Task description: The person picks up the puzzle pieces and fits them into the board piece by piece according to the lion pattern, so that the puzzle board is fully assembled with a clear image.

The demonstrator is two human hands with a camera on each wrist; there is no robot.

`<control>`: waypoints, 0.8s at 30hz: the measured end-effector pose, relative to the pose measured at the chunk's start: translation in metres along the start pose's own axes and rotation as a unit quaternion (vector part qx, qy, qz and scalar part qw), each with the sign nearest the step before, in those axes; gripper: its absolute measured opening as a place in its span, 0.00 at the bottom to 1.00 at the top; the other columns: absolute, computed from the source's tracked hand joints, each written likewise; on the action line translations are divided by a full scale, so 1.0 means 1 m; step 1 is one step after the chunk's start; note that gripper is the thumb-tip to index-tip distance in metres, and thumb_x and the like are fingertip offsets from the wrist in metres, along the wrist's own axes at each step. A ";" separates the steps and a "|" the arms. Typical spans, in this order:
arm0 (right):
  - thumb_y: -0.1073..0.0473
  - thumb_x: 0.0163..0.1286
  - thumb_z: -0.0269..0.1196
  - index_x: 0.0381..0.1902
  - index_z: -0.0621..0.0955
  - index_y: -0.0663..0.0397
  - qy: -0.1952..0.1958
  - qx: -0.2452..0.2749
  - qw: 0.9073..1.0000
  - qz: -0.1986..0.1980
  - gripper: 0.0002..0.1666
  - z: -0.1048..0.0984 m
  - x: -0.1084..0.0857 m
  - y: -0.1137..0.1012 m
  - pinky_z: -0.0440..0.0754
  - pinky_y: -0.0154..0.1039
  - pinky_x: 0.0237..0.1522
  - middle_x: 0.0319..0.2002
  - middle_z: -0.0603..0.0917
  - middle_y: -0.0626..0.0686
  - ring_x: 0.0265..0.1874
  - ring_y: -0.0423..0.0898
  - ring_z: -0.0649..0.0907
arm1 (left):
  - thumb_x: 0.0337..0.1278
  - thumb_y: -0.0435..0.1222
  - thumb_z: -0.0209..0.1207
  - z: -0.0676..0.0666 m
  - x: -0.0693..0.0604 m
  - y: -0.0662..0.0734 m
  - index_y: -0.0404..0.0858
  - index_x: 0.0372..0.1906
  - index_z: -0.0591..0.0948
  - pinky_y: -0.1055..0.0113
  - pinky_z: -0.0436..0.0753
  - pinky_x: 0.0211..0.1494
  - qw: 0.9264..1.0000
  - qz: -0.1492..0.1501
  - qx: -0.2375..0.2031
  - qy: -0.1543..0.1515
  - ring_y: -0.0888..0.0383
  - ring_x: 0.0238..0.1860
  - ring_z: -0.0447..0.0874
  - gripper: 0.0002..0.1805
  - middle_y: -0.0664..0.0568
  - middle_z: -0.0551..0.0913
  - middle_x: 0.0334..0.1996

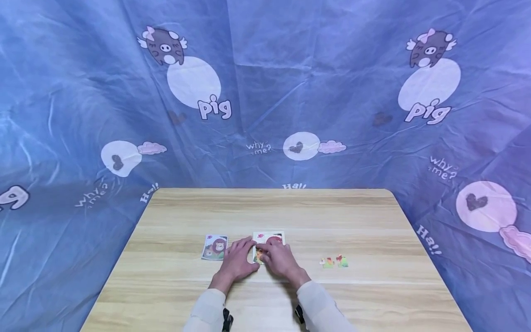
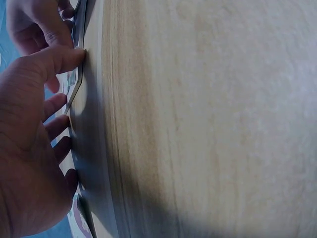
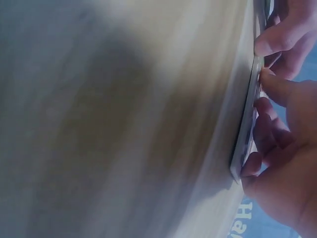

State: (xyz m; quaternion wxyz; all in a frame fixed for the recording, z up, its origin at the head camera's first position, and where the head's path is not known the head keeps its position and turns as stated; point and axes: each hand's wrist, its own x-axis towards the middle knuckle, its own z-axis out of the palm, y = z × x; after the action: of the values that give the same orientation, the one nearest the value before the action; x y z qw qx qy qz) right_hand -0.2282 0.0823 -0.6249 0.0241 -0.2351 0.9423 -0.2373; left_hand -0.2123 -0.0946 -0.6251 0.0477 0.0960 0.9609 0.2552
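A jigsaw puzzle board [image 1: 260, 262] with a pale border and a red and orange picture lies on the table, partly hidden under both hands. My left hand [image 1: 236, 260] rests along its left side, fingers fairly straight and the thumb against the near edge. On the board's surface, my right hand [image 1: 280, 260] presses with its fingertips, the thumb near the front edge. The right wrist view shows the right fingers [image 3: 265, 130] loosely bent over the board; no loose piece is visible between them. The board's thin side [image 2: 74, 82] shows edge-on in the left wrist view.
Left of the board lies a lion picture card [image 1: 213, 249], close to the left hand. Two loose jigsaw pieces [image 1: 328, 263] lie apart to the right. The wooden table [image 1: 186, 210] ends at a blue printed cloth [image 1: 265, 92] behind and at both sides.
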 end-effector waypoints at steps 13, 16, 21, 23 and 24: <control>0.41 0.57 0.67 0.54 0.82 0.40 0.013 -0.053 0.998 -0.028 0.27 0.002 -0.004 0.005 0.68 0.38 0.42 0.47 0.79 0.44 0.43 0.40 0.77 | 0.42 0.47 0.64 0.000 0.002 -0.002 0.47 0.65 0.72 0.39 0.61 0.68 1.000 -0.001 0.013 -0.024 0.45 0.70 0.62 0.38 0.51 0.65 0.72; 0.43 0.61 0.64 0.54 0.82 0.41 0.014 -0.059 0.998 -0.030 0.24 0.002 -0.005 0.004 0.70 0.41 0.43 0.47 0.79 0.45 0.44 0.42 0.77 | 0.43 0.46 0.63 -0.001 0.001 -0.001 0.47 0.65 0.72 0.39 0.61 0.68 1.000 -0.001 0.013 -0.025 0.46 0.70 0.62 0.37 0.51 0.64 0.72; 0.48 0.66 0.61 0.54 0.82 0.40 0.028 -0.080 0.996 -0.032 0.19 0.002 -0.006 0.002 0.70 0.42 0.43 0.46 0.80 0.45 0.43 0.43 0.78 | 0.43 0.47 0.62 -0.002 0.002 0.000 0.47 0.65 0.72 0.40 0.61 0.68 1.000 -0.003 0.010 -0.025 0.46 0.70 0.62 0.37 0.52 0.64 0.72; 0.49 0.65 0.61 0.54 0.82 0.39 0.035 -0.079 0.996 -0.035 0.19 0.002 -0.006 0.002 0.70 0.42 0.42 0.45 0.80 0.45 0.42 0.43 0.77 | 0.43 0.47 0.62 -0.001 0.001 -0.001 0.47 0.65 0.72 0.40 0.61 0.68 1.000 -0.003 0.010 -0.024 0.46 0.70 0.62 0.37 0.52 0.64 0.72; 0.48 0.64 0.61 0.54 0.82 0.39 0.039 -0.079 0.995 -0.039 0.19 0.002 -0.006 0.001 0.70 0.43 0.42 0.45 0.80 0.45 0.42 0.43 0.78 | 0.44 0.48 0.62 -0.001 0.001 -0.001 0.47 0.65 0.72 0.40 0.61 0.68 1.000 -0.003 0.010 -0.024 0.46 0.70 0.62 0.37 0.52 0.64 0.72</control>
State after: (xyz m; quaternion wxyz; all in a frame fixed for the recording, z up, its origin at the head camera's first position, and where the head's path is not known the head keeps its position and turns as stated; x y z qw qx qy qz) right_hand -0.2226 0.0849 -0.6280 -0.0408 -0.2638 0.9483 -0.1719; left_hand -0.2139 -0.0957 -0.6244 0.0701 0.0995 0.9624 0.2427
